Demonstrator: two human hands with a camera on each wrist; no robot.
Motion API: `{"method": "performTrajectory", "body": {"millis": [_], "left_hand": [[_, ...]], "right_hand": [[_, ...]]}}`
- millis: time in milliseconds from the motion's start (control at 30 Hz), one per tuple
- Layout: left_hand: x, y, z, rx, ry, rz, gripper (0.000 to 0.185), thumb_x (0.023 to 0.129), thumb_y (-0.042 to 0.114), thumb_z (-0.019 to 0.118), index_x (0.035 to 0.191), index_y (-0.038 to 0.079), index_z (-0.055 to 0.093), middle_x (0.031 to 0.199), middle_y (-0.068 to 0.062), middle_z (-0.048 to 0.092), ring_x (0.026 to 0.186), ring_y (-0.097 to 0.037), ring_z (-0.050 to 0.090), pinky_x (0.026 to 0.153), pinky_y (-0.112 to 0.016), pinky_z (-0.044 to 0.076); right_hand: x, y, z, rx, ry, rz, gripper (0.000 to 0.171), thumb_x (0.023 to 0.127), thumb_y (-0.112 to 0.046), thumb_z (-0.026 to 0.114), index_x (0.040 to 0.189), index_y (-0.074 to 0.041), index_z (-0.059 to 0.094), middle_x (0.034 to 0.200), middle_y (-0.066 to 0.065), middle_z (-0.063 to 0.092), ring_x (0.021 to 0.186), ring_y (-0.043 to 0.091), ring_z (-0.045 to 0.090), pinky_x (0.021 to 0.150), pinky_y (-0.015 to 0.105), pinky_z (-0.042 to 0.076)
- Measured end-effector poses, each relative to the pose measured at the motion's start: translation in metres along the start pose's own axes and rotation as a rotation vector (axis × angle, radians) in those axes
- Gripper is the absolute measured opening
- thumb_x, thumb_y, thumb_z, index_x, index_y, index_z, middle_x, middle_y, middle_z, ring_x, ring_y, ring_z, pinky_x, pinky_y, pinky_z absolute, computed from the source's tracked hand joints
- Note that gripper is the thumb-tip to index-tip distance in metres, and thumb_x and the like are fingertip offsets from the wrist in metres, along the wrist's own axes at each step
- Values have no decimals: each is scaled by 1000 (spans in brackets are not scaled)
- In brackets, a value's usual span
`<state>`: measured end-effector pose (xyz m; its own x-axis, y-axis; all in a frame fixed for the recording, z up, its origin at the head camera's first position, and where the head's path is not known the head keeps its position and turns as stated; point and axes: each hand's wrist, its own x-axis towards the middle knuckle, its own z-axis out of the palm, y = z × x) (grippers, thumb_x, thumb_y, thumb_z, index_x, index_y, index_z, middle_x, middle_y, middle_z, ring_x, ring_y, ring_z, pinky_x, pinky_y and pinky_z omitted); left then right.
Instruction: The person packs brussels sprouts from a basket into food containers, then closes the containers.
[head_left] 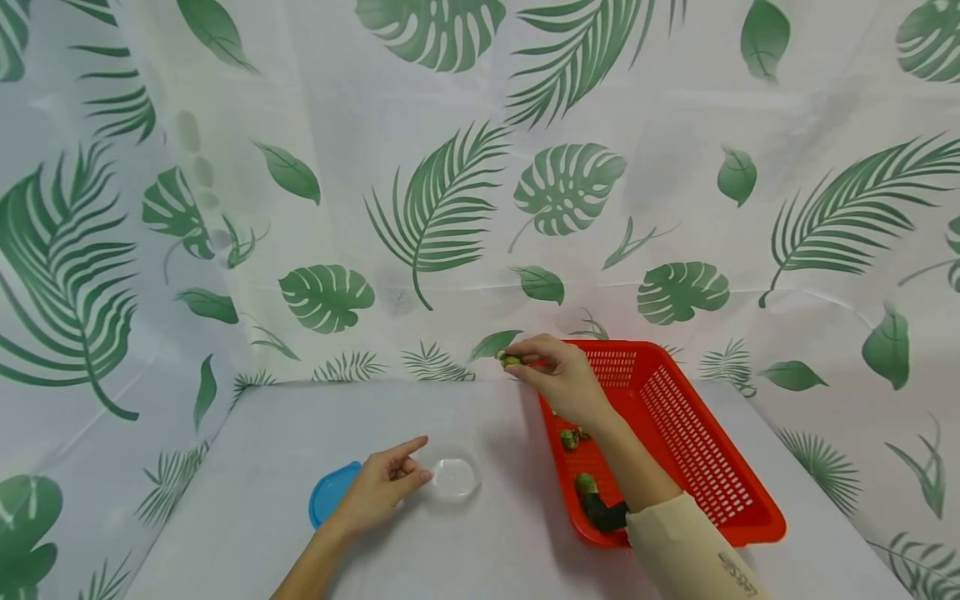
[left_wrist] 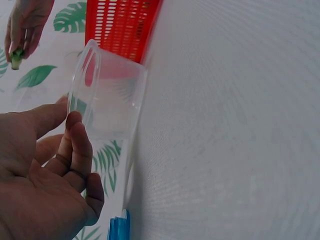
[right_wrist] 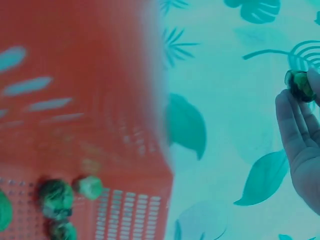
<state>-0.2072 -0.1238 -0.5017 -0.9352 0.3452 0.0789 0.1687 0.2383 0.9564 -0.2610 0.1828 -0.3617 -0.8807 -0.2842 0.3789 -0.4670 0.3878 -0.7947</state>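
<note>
Leaf-print cloth behind, right hand (head_left: 558, 377) pinching small green vegetable piece (head_left: 510, 360) at 12 o'clock of clear cup (head_left: 453, 478), likely light and soft, pinch sides gently; left hand (head_left: 378, 493) loose beside cup.

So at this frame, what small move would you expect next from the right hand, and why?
Probably it carries the green piece leftward and down to the clear container. The right hand pinches that piece in the air, already outside the red basket, while the left hand rests beside the container, which stands open with its blue lid lying apart.
</note>
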Motion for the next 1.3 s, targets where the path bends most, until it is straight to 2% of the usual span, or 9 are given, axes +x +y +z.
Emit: {"method": "performTrajectory", "body": {"millis": [200,533,733,1000,1300], "left_hand": [[-1,2,0,-14,4,-10,62,99,14,72,153,-3,47,89,-6,66,65,-4,50,58,-17,41],[-2,2,1,-8,-4,-13,61,100,12,72,153,-4,47,89,-10,67,64,-4,49,56,-18,41],[-1,3,1,-10,0,-20,60,100,14,71,153,-1,48,89,-9,68,64,-3,49,56,-17,40],[-2,1,-1,-10,-7,1,60,100,13,71,153,-4,48,88,-8,68,64,-4,51,57,-18,42],[-1,3,-1,-2,-9,-19,60,100,15,71,153,-2,48,88,-8,67,64,-5,50,57,-18,41]], "right_hand": [[-3,-17,7,37,4,-46,24,95,-14,78,118,-15,78,114,1,73,103,19,70,84,25,60],[-19,-32,34,123,32,-89,24,95,-10,77,119,-13,77,113,4,72,101,21,71,86,26,60],[-30,-31,50,147,56,-112,24,94,-7,77,117,-10,78,115,7,72,102,23,71,88,26,60],[-42,-32,70,157,50,-163,25,95,-7,76,119,-11,77,118,4,71,106,20,71,93,33,59],[-49,-24,88,221,4,-142,24,95,-8,76,118,-11,76,117,4,71,106,21,71,93,32,59]]}}
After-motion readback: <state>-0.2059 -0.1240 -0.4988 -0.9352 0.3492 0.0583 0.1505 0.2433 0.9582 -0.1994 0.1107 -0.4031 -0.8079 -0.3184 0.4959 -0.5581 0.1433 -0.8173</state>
